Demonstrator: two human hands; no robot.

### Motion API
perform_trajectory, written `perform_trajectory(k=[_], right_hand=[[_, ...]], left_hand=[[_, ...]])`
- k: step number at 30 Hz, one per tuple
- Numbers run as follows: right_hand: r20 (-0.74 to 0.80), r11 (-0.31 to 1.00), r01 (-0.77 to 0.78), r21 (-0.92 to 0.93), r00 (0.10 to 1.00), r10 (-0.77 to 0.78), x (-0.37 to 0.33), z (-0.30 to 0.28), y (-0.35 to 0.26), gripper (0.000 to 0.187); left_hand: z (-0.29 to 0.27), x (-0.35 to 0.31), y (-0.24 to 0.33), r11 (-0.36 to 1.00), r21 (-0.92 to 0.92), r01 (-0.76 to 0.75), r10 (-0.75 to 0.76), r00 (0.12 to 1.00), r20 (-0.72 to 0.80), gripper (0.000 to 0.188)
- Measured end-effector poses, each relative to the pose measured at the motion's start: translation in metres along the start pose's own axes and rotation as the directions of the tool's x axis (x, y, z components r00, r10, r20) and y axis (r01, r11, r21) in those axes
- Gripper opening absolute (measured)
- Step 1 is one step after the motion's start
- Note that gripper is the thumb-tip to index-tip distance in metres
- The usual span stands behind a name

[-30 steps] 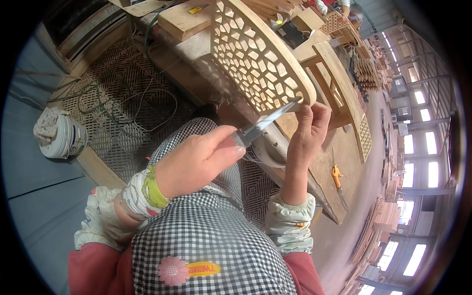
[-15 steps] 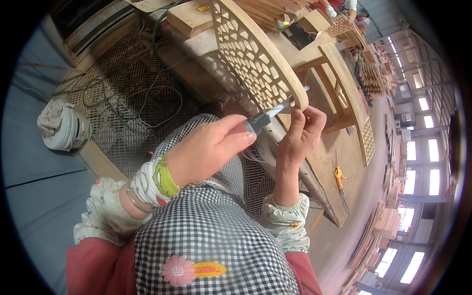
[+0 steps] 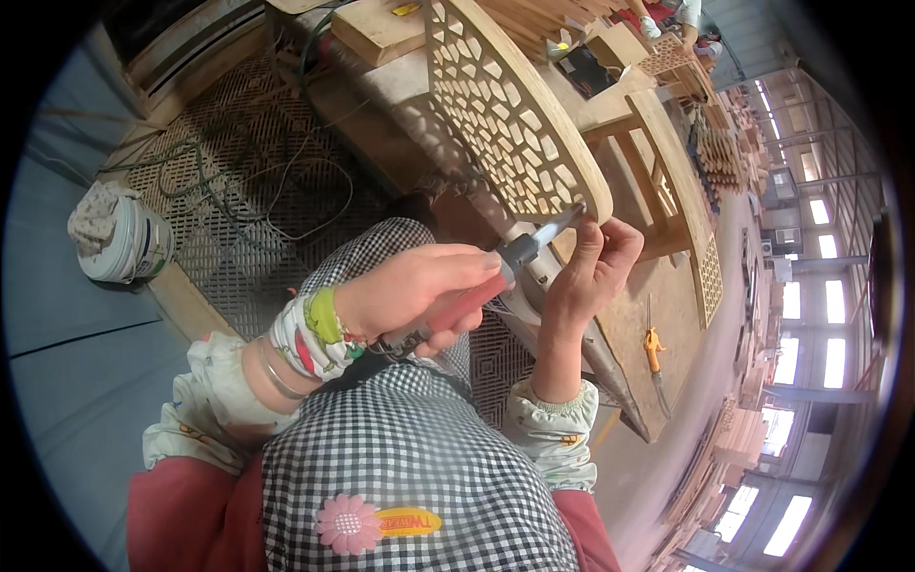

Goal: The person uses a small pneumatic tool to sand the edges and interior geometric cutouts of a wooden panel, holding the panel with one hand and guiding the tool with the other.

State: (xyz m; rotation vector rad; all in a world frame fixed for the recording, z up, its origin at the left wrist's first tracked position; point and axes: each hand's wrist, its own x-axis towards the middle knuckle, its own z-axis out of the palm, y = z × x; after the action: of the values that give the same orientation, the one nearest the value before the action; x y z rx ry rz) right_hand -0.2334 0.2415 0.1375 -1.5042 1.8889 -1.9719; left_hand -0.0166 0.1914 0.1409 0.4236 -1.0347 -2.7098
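My left hand [image 3: 410, 281] is wrapped round a red-bodied tool [image 3: 459, 310] with a black collar and a narrow, pale blade-like tip. That tip lies against the near end of a curved wooden lattice panel [image 3: 599, 198] pierced with many irregular openings. Thumb and fingertips of my right hand [image 3: 583, 276] pinch the panel's near end, just beside the tip. The panel stands on its edge and slants away from me over the workbench [image 3: 624, 324]. What part of the tool my left palm covers is hidden.
An orange-handled air blow gun [image 3: 653, 348] lies on the bench to the right, near a slatted wooden frame [image 3: 658, 181]. An open cardboard box [image 3: 618, 46] stands farther back, with a co-worker's hands beyond. A white bucket [image 3: 129, 243] and loose cables [image 3: 200, 191] are at left.
The tool's tip has drawn back from beyond the panel to its near face. My left hand has turned, showing more red body. The panel has shifted slightly right.
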Motion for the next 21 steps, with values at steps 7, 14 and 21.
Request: perform_trajectory(k=[7, 14, 21], right_hand=[[-0.018, 0.998, 0.035, -0.053, 0.999, -0.036, -0.001, -0.001, 0.009, 0.021], [-0.040, 0.999, 0.048, -0.018, 0.998, -0.049, -0.002, 0.004, 0.011, 0.021], [-0.056, 0.998, 0.042, -0.042, 0.997, -0.044, -0.001, 0.000, 0.021, 0.021]], left_hand=[[-0.012, 0.002, -0.015, 0.976, -0.216, 0.005, 0.015, 0.996, 0.089, 0.042], [-0.018, 0.010, -0.011, 0.981, -0.190, -0.031, 0.049, 0.995, 0.092, 0.035], [-0.017, 0.008, -0.004, 0.989, -0.145, -0.020, 0.026, 0.999, 0.039, 0.046]])
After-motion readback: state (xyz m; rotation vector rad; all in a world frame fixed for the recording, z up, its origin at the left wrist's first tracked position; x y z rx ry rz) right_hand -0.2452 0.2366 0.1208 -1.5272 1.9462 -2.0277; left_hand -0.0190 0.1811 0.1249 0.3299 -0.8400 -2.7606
